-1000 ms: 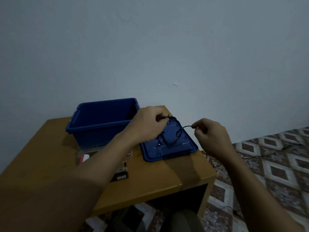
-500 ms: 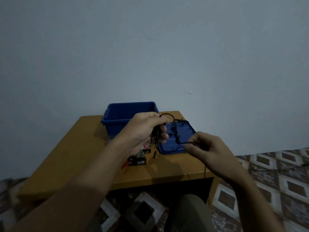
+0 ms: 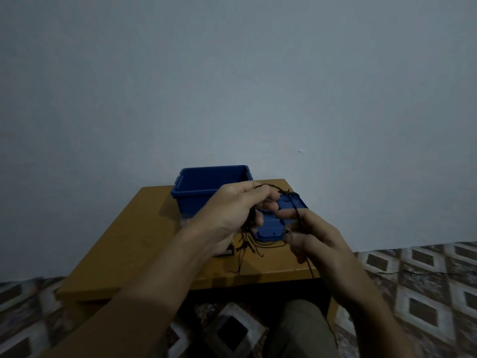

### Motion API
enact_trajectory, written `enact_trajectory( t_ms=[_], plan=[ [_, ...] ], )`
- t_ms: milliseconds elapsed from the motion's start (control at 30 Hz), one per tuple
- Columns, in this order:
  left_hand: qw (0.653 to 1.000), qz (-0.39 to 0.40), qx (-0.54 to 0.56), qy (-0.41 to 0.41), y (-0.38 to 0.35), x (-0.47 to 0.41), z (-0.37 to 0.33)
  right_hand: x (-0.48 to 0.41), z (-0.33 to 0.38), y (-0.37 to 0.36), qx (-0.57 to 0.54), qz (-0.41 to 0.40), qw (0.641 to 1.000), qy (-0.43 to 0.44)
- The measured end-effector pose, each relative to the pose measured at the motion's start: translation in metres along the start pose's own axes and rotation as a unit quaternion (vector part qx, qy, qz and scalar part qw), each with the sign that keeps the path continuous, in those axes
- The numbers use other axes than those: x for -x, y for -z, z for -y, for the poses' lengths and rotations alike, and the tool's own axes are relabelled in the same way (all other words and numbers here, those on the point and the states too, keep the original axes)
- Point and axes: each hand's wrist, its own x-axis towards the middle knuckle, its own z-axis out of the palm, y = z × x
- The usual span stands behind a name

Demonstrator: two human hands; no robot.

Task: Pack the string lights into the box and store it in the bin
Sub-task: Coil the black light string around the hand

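Left hand (image 3: 232, 210) grips the bundled lights (image 3: 246, 241) above the table (image 3: 144, 228), while the right hand (image 3: 313, 236), pinching the loose cord (image 3: 294, 205), has closed in beside it, adding another loop; coiling is unfinished, boxing not begun.

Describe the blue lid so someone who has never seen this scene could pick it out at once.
Find the wooden table against the wall, an open blue bin at its far edge. Right of the bin, partly hidden by the left hand and right hand, the blue lid lies flat on the tabletop. Same colour as the bin, but a shallow ribbed panel, not a deep tub.
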Motion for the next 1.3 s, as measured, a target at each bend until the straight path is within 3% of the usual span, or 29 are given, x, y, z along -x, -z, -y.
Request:
enact_trajectory(
  t_ms=[233,400,600,800,1033,1300],
  plan=[
    [0.996,0.07,0.022,0.041,0.007,-0.003,0.002,-0.004,0.007,0.007,0.007,-0.142,0.989,0.041],
    [0.97,0.168,-0.112,0.136,0.009,-0.001,0.002,-0.006,0.007,0.015,-0.107,-0.197,0.974,0.032],
    [0.944,0.193,-0.196,0.18,0.01,-0.007,0.004,-0.006,0.006,0.014,-0.174,-0.205,0.963,-0.006],
    [0.959,0.207,-0.1,0.168,0.012,-0.013,0.006,-0.007,-0.002,0.023,-0.118,-0.173,0.976,-0.053],
    [0.967,0.212,-0.026,0.136,0.002,-0.015,0.004,-0.004,0.002,0.016,-0.045,-0.074,0.996,-0.027],
    [0.953,0.267,0.054,0.133,0.0,-0.018,0.015,-0.006,-0.003,0.013,-0.05,-0.153,0.987,0.01]
  ],
)
